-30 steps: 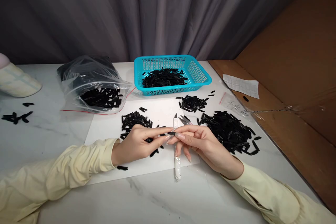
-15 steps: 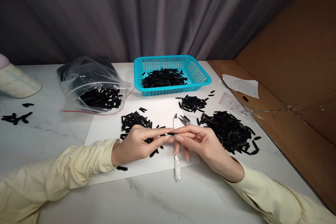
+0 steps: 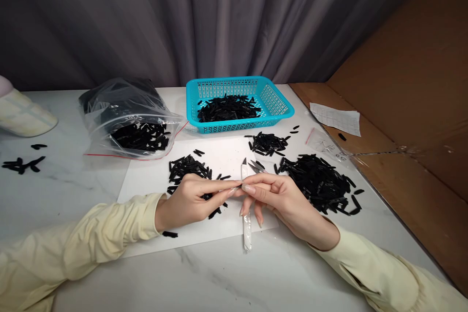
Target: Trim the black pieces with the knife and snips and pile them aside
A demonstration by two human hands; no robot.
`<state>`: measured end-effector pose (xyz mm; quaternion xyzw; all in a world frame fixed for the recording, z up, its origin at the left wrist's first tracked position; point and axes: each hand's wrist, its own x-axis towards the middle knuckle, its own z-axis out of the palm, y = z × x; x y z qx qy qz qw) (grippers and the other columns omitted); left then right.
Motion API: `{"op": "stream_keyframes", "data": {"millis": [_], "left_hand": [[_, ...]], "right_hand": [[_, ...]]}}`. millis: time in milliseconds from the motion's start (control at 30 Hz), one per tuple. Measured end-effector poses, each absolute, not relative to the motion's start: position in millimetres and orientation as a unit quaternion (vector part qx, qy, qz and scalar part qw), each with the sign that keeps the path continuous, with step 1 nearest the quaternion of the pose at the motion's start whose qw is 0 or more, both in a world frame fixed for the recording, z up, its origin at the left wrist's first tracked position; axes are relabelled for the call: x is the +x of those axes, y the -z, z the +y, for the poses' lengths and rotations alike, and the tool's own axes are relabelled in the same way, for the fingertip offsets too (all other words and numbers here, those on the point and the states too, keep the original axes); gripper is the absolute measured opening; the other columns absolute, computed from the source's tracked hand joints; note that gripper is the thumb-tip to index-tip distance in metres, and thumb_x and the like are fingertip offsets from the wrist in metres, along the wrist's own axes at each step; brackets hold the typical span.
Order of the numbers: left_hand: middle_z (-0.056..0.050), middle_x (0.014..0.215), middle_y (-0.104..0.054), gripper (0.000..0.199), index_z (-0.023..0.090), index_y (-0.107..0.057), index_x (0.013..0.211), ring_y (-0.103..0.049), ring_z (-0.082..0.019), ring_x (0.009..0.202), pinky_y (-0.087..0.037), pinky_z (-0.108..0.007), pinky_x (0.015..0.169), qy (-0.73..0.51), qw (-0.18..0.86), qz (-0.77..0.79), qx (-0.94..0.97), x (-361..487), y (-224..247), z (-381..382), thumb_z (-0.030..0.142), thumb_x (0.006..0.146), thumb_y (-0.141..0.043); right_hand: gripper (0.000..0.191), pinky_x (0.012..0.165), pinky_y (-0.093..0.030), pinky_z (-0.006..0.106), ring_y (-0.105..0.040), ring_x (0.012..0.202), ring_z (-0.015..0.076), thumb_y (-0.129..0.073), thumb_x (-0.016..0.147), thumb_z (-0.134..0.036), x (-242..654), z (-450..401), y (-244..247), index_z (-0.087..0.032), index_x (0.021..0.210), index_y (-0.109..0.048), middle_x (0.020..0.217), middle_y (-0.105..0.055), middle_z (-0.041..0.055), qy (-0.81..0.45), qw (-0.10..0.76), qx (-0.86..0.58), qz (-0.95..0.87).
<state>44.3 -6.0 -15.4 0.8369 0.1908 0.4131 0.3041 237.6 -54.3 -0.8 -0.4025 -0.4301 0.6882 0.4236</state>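
Observation:
My left hand (image 3: 197, 197) and my right hand (image 3: 280, 197) meet fingertip to fingertip above a white sheet (image 3: 146, 195). Both pinch a small black piece (image 3: 240, 185), mostly hidden by the fingers. Under them lies a white-wrapped knife (image 3: 247, 236), its blade pointing away, with metal tips of a tool (image 3: 256, 166) beside it. One pile of black pieces (image 3: 186, 168) is behind my left hand, a larger pile (image 3: 320, 180) lies beyond my right hand, and a smaller pile (image 3: 268, 143) sits farther back.
A blue basket (image 3: 241, 126) holding black pieces stands at the back. Left of it is an open plastic bag (image 3: 135, 112) of black pieces. A bottle (image 3: 25, 112) is at far left; a paper slip (image 3: 336, 119) and cardboard (image 3: 402, 83) are at right.
My right fingertips have shifted slightly left, closer to my left fingertips, and now cover more of the black piece. My left hand has barely moved.

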Motion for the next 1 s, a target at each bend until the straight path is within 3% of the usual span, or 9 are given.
{"op": "stream_keyframes", "data": {"millis": [333,600,700,867,1000], "left_hand": [[-0.001,0.054,-0.065,0.028,0.009,-0.065,0.110,-0.037,-0.005,0.039,-0.036,-0.015,0.040,-0.397,0.293,0.215,0.843,44,15,-7,0.013,0.083,-0.057],[0.006,0.044,-0.050,0.028,0.007,-0.065,0.109,-0.029,-0.005,0.039,-0.031,-0.015,0.038,-0.385,0.290,0.218,0.848,44,14,-6,0.014,0.084,-0.056],[0.007,0.045,-0.051,0.034,0.009,-0.060,0.117,-0.034,-0.005,0.039,-0.036,-0.013,0.043,-0.379,0.304,0.222,0.845,44,14,-7,0.015,0.085,-0.054],[0.009,0.044,-0.054,0.052,0.009,-0.043,0.133,-0.042,-0.006,0.039,-0.044,-0.014,0.052,-0.335,0.379,0.283,0.815,45,10,-7,0.018,0.083,-0.054],[0.007,0.047,-0.056,0.062,0.007,-0.034,0.137,-0.046,-0.008,0.043,-0.045,-0.018,0.056,-0.293,0.456,0.310,0.781,46,7,-5,0.019,0.080,-0.055]], "right_hand": [[0.018,0.042,-0.048,0.018,-0.061,0.052,0.0114,-0.063,0.082,-0.028,238,-54,2,-0.013,0.092,-0.065,0.067,-0.069,0.0050,-0.677,0.436,-0.394,-0.444],[0.019,0.045,-0.051,0.023,-0.059,0.049,0.0118,-0.061,0.084,-0.031,235,-61,3,-0.017,0.096,-0.063,0.068,-0.069,0.0035,-0.589,0.433,-0.439,-0.522],[0.014,0.045,-0.052,0.025,-0.062,0.051,0.0139,-0.057,0.086,-0.028,237,-64,-3,-0.020,0.096,-0.064,0.070,-0.070,0.0030,-0.493,0.419,-0.464,-0.605],[0.017,0.060,-0.052,0.028,-0.066,0.062,0.0168,-0.054,0.088,-0.021,253,-30,-21,-0.023,0.101,-0.065,0.083,-0.071,0.0032,-0.151,0.379,-0.484,-0.774],[0.020,0.068,-0.049,0.030,-0.067,0.074,0.0203,-0.049,0.090,-0.019,259,35,-36,-0.018,0.106,-0.061,0.091,-0.071,0.0068,-0.026,0.270,-0.514,-0.814]]}}
